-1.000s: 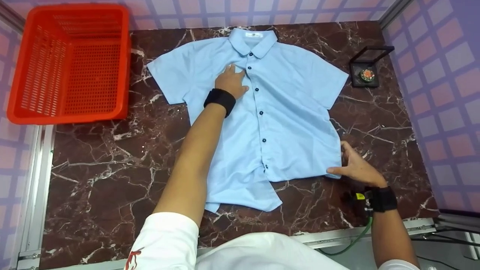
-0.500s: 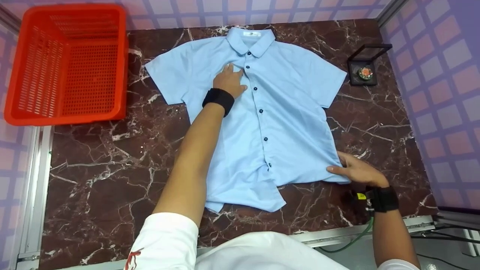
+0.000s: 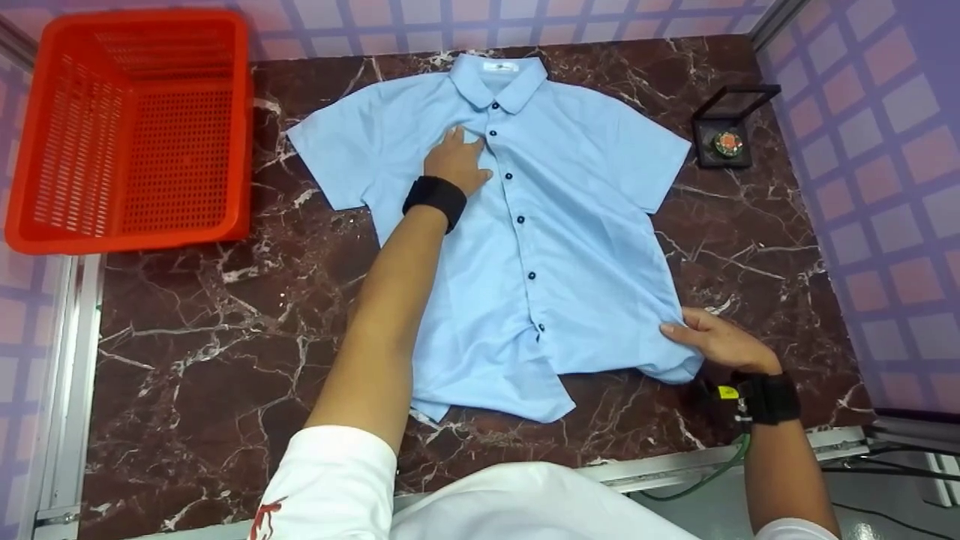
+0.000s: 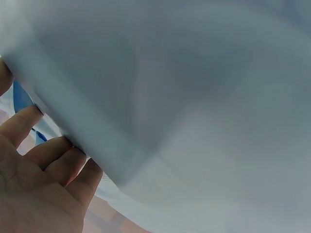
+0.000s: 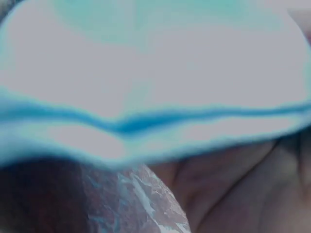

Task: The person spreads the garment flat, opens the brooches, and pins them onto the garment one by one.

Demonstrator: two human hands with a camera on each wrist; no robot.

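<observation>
A light blue short-sleeved shirt [image 3: 592, 247] with dark buttons lies front up, collar at the far side. My left hand [image 3: 454, 161] rests on its chest, left of the button row, fingers spread. In the left wrist view, the fingers of that hand [image 4: 53, 179] are extended against the pale cloth [image 4: 194, 145]. At the shirt's lower right side, my right hand [image 3: 724, 341] pinches the edge, thumb on top and the other fingers mostly hidden. Blurred cloth [image 5: 155, 73] fills most of the right wrist view, with the palm [image 5: 243, 189] below it.
A red plastic basket [image 3: 241, 150] stands at the back left. A small black display case [image 3: 739, 159] with its lid raised holds a round patterned piece at the back right. Dark marbled tabletop [image 3: 225, 360] surrounds the shirt; patterned walls border it.
My right hand has tugged the shirt's lower right edge slightly outward and toward me; the corner now hangs lower. The left hand keeps its place on the chest.
</observation>
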